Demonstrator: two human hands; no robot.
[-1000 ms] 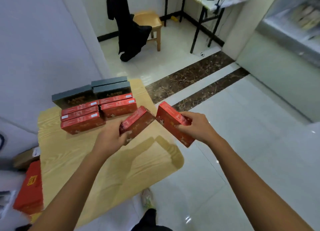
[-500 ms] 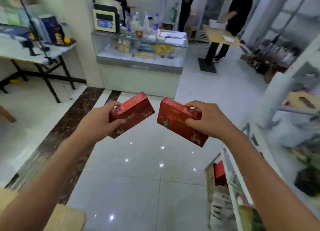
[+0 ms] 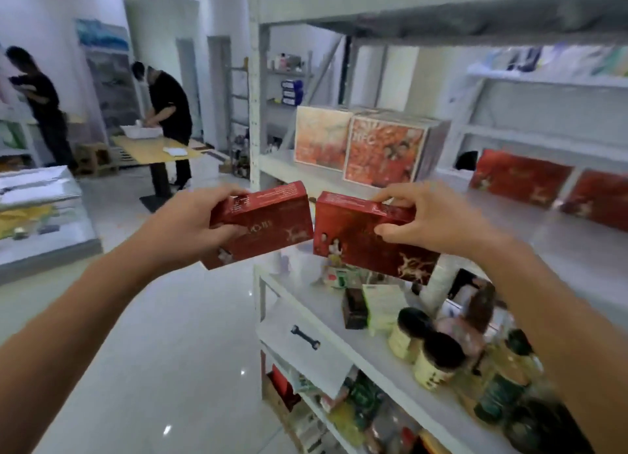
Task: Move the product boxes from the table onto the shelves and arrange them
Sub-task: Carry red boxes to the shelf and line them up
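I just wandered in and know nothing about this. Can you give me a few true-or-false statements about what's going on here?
1. The left hand grips the left red box; the right hand grips the right red box. True.
2. More red boxes sit on the shelf beyond the right hand. True.
3. Both held boxes rest on that shelf. False: they are in the air, in front of it.
4. Nobody else is around. False: two people in dark clothes stand in the background at left.
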